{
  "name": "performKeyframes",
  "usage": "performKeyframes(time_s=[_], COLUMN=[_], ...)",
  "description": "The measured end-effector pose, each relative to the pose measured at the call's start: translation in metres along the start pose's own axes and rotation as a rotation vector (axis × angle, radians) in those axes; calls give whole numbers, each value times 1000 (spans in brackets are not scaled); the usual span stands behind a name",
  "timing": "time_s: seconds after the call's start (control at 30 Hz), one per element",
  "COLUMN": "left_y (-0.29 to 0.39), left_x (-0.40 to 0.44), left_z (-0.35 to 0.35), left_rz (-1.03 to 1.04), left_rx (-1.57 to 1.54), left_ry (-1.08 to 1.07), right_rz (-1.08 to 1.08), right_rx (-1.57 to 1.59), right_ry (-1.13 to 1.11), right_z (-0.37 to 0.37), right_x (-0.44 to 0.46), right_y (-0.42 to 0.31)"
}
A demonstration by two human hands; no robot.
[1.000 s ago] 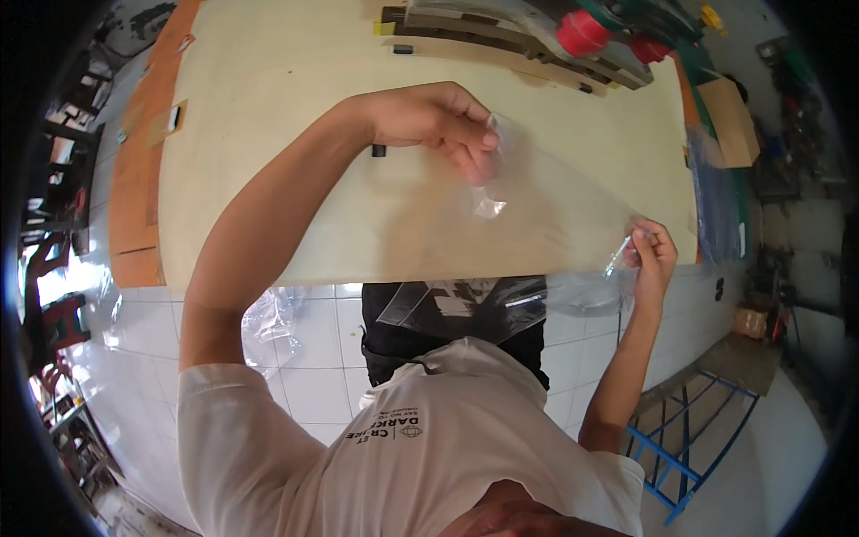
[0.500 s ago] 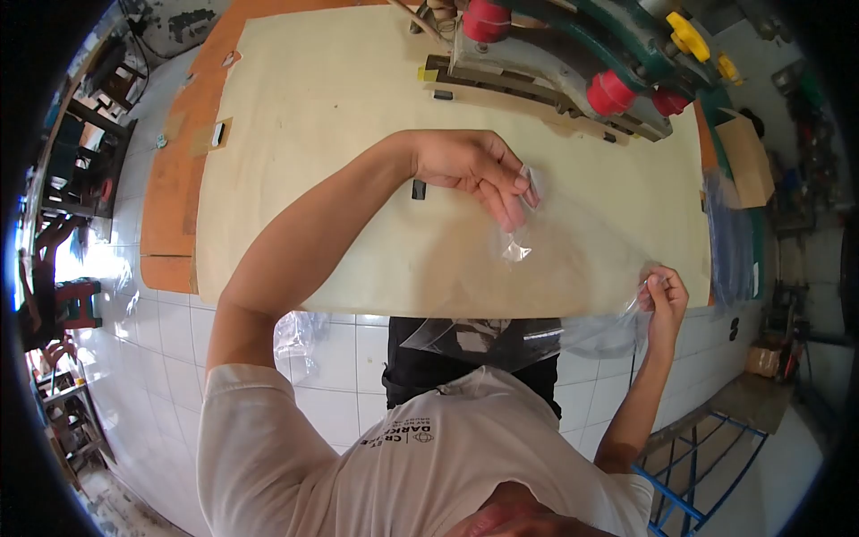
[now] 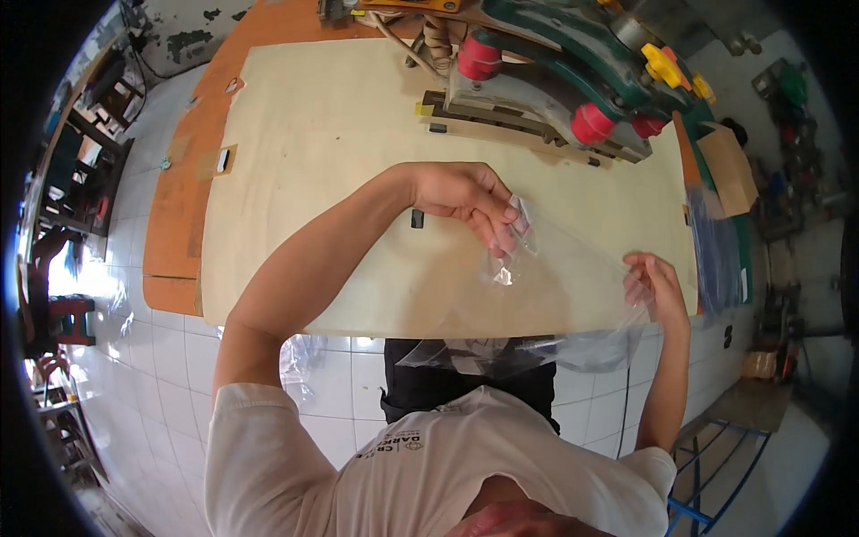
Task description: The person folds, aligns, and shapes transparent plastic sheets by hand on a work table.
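Note:
A sheet of clear plastic film (image 3: 555, 291) stretches between my two hands above the table's front edge. Its lower part hangs over the edge in front of my dark trousers. My left hand (image 3: 467, 204) pinches the film's upper corner between thumb and fingers, and the film is crumpled and shiny there. At the right side, my right hand (image 3: 658, 285) grips the film's edge, with its fingers straighter and partly seen through the plastic. I cannot tell whether the film is a single layer or a bag.
Beyond my hands stands a green machine (image 3: 546, 63) with red knobs and a long metal bar. Cream paper (image 3: 295, 134) covers the orange table (image 3: 170, 259). Clear plastic sheets (image 3: 714, 251) hang at the right edge, near a cardboard piece (image 3: 727, 168). More crumpled plastic (image 3: 302, 367) hangs left of my legs.
The view has tilted, so the table and machine sit lower in it. My right hand has shifted, its fingers straightening against the film. My left hand keeps its pinch.

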State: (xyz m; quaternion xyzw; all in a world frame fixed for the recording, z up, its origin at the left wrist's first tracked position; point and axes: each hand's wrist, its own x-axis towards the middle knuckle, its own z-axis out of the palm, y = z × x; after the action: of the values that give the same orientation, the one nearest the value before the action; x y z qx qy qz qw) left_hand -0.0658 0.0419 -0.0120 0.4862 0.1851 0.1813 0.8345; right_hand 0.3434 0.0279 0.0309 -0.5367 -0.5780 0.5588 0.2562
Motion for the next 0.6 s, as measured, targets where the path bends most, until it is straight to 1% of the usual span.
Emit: performKeyframes(time_s=[0.03,0.1,0.13,0.2,0.23,0.3,0.43,0.5,0.6], left_y=[0,1,2,4,4,3,2,2,1], left_x=[-1,-1,-1,-2,-2,-3,-2,-2,-1], left_z=[0,0,2,1,1,1,1,-1,-1], left_rz=[19,36,37,36,31,25,33,20,0], left_rx=[18,36,55,78,89,99,94,104,97], left_ry=[-18,-49,-68,-90,-88,-90,-95,-102,-100], right_rz=[3,7,11,-368,-365,-667,-692,-856,-860], right_rx=[5,-240,-238,-742,-741,-960,-1028,-1205,-1251], right_ry=[10,-108,-99,-295,-291,-355,-404,-362,-315], right_z=[1,6,12,34,46,70,107,118,131], right_x=[8,26,32,42,46,51,72,89,106], right_y=[-3,-9,-17,-37,-46,-59,-59,-49,-45])
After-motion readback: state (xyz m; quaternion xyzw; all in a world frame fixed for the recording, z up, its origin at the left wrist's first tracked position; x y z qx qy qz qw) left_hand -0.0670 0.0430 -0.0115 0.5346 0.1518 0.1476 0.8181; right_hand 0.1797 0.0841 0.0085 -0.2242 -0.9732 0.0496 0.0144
